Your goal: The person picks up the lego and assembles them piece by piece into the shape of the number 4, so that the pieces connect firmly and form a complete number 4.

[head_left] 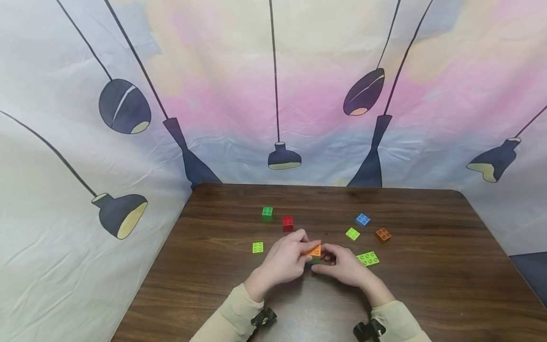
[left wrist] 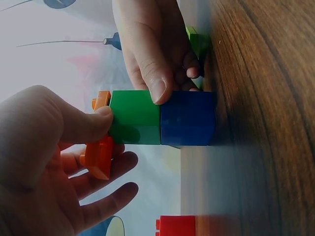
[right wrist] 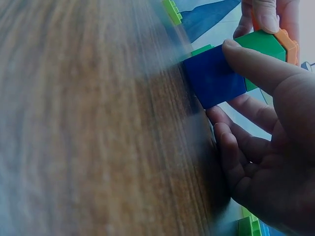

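A small stack stands on the table between both hands. At its base is a blue brick [left wrist: 188, 118], a green brick [left wrist: 135, 117] sits above it, and a thin orange brick [head_left: 316, 251] is at the top. My left hand [head_left: 284, 259] pinches the orange brick between thumb and fingers. In the left wrist view that brick reaches past the green one's side; whether it is pressed fully down I cannot tell. With its thumb across the blue-green seam, my right hand [head_left: 344, 266] grips the lower bricks, its fingers partly hidden behind them.
Beyond the left hand lie a green brick [head_left: 267, 213], a red brick [head_left: 287, 223] and a lime brick [head_left: 258, 247]. To the right are a blue brick [head_left: 363, 219], a small lime brick [head_left: 352, 233], a brown-orange brick [head_left: 383, 234] and a longer lime brick [head_left: 368, 258].
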`<action>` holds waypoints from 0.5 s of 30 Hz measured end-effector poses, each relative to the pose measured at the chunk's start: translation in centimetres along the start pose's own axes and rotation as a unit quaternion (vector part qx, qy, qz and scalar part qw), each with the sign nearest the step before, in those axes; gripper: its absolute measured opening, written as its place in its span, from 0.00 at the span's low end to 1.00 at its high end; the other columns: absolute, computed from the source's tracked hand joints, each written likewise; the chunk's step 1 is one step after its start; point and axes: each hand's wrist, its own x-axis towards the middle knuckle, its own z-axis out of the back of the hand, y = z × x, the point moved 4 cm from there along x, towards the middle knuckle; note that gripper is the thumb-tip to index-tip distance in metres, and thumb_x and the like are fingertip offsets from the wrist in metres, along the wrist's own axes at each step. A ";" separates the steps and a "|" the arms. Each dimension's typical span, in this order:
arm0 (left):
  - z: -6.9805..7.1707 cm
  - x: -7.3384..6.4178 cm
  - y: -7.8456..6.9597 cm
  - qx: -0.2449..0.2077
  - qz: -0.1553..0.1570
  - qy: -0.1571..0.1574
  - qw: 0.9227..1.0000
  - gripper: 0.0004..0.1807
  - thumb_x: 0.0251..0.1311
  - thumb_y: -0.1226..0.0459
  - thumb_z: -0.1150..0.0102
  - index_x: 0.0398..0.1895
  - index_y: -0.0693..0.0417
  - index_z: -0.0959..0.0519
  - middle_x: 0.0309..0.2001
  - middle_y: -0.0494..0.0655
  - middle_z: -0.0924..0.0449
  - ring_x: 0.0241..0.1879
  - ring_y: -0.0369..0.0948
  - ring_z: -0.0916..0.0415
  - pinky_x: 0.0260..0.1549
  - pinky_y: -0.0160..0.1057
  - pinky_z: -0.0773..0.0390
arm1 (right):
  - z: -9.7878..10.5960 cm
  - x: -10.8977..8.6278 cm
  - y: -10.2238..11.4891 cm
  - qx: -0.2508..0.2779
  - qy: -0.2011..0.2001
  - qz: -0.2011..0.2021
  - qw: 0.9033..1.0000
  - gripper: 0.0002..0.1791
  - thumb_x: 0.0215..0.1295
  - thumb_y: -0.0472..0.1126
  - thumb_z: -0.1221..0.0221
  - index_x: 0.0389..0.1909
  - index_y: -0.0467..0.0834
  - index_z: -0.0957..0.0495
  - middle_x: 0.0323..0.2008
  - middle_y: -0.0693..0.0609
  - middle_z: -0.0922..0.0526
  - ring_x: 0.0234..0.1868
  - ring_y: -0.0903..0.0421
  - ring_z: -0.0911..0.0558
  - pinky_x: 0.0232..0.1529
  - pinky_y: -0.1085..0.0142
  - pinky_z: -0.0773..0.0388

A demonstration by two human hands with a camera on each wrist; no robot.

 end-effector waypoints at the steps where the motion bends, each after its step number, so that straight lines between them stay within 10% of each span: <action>1: 0.0 0.0 0.0 -0.001 -0.001 0.000 1.000 0.25 0.69 0.63 0.30 0.69 0.43 0.17 0.39 0.36 0.31 0.34 0.32 0.33 0.31 0.29 0.33 | 0.0 0.0 0.0 0.000 0.000 0.001 1.000 0.26 0.64 0.54 0.25 0.56 0.43 0.17 0.44 0.55 0.17 0.46 0.56 0.20 0.45 0.63 0.22; 15: 0.0 0.0 -0.2 0.011 -0.008 -0.007 1.000 0.25 0.67 0.63 0.29 0.68 0.45 0.16 0.39 0.36 0.31 0.34 0.33 0.33 0.30 0.29 0.34 | -0.1 0.1 -0.3 0.007 -0.004 -0.013 1.000 0.25 0.65 0.55 0.25 0.55 0.45 0.16 0.43 0.57 0.17 0.45 0.57 0.20 0.45 0.64 0.22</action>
